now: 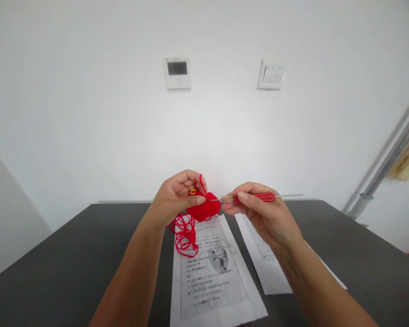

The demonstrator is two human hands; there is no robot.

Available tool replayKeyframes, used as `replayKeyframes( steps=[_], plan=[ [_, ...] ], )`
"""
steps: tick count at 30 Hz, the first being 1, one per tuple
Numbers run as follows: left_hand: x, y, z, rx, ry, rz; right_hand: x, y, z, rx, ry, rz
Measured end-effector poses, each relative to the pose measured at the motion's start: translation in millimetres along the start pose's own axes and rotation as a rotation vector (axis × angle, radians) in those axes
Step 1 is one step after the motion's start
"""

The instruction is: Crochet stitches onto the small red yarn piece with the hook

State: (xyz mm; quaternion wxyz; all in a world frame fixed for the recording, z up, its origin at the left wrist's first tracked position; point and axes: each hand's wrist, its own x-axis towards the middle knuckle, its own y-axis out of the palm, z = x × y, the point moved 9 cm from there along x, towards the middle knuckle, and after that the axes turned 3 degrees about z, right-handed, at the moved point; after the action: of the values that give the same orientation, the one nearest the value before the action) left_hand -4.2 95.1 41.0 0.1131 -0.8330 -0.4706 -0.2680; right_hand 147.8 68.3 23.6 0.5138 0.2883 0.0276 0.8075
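Observation:
My left hand (180, 195) pinches a red crocheted piece (202, 210), its thumb across the front. A yellow clip-like marker (192, 191) sits at the piece's upper left, and a red strand rises beside my left fingertips. My right hand (259, 204) is closed round the red handle of a crochet hook (266, 196). One thin metal end points left and meets the red piece near my left thumb; the other end sticks out to the right. Whether yarn is caught on the tip is too small to tell. Loose red yarn (186, 234) hangs in a tangle below my left hand.
A printed sheet (218, 295) with a grey picture lies on the dark table (71, 263) under the yarn. Another sheet (276, 277) lies partly beneath my right forearm. The white wall behind holds a thermostat panel and a switch. A metal pole stands at the right.

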Motion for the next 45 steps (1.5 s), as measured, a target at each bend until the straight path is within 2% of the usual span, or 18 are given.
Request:
replayKeyframes(
  steps=[3, 5, 8, 11, 15, 18, 22, 25, 31, 36, 39, 42, 45],
  plan=[
    [-0.1, 3.9, 5.3, -0.065, -0.058, -0.011, 0.2, 1.6, -0.2, 0.003, -0.082, 0.011],
    [-1.1, 8.7, 9.4, -0.106, -0.111, 0.014, -3.3, 1.9, 5.1, -0.072, -0.201, 0.014],
    [-3.2, 14.6, 13.1, -0.13, -0.165, 0.055, -17.2, 9.0, 25.7, -0.392, -0.499, 0.054],
    [-4.6, 14.4, 11.9, -0.121, -0.161, 0.048, -33.2, 27.2, 38.7, -0.77, -0.769, 0.171],
    [-6.2, 16.4, 15.6, -0.117, -0.209, 0.044, -37.8, 38.4, 42.2, -0.984, -0.916, 0.239],
    [-5.9, 15.4, 16.2, -0.078, -0.214, 0.008, -33.7, 39.9, 40.1, -1.016, -0.881, 0.257],
    [-4.0, 8.2, 10.4, 0.089, -0.147, -0.065, -29.4, 30.6, 38.6, -0.911, -0.772, 0.199],
    [-2.9, 8.3, 8.0, 0.201, -0.108, -0.05, -30.6, 28.5, 37.0, -0.862, -0.766, 0.189],
    [-3.7, 20.5, 14.5, -0.028, -0.143, 0.006, -33.7, 33.7, 37.8, -0.867, -0.845, 0.182],
    [-5.1, 29.4, 11.1, -0.039, -0.145, 0.029, -34.3, 33.3, 38.4, -0.875, -0.862, 0.16],
    [-6.9, 28.2, 6.0, 0.055, -0.106, -0.046, -32.4, 31.1, 37.1, -0.887, -0.854, 0.152],
    [-8.4, 25.0, 2.8, 0.118, -0.07, -0.151, -28.0, 23.0, 36.9, -0.877, -0.814, 0.088],
    [-6.3, 27.1, 6.8, 0.06, -0.089, -0.139, -25.3, 14.6, 36.6, -0.821, -0.773, 0.041]
  ],
)
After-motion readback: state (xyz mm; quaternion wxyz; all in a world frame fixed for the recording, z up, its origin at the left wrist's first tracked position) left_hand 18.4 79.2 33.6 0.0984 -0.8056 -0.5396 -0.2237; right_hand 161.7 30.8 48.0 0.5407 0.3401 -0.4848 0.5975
